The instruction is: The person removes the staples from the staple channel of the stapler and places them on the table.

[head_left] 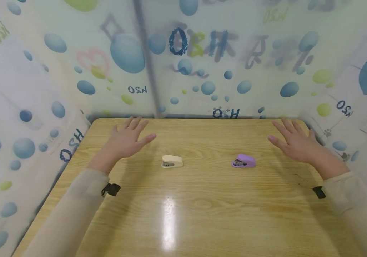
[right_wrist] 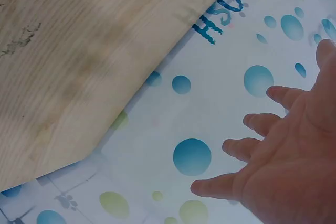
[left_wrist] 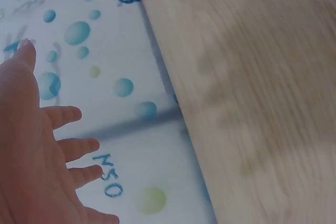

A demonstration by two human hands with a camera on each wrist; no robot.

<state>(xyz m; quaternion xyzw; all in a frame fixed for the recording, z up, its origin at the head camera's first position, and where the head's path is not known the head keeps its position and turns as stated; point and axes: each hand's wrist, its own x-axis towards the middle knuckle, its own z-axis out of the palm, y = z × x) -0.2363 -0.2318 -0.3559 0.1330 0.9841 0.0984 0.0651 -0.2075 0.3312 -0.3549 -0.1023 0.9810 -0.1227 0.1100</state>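
Observation:
Two small staplers lie on the wooden table in the head view. The cream stapler (head_left: 172, 161) is left of the middle, and the purple stapler (head_left: 244, 161) sits to its right. My left hand (head_left: 126, 140), fingers spread, hovers to the left of the cream stapler. Over the table's right side, my right hand (head_left: 296, 142) is held with straight, spread fingers, right of the purple stapler. Both hands hold nothing. The left wrist view shows the left hand (left_wrist: 42, 156) with fingers apart; the right hand (right_wrist: 289, 150) looks the same in the right wrist view.
The wooden table (head_left: 199, 200) has a bright glare streak near its front. Behind it and on both sides hangs a white curtain (head_left: 183, 82) printed with blue and green drops. Dark bands with small devices (head_left: 111, 189) are on both wrists.

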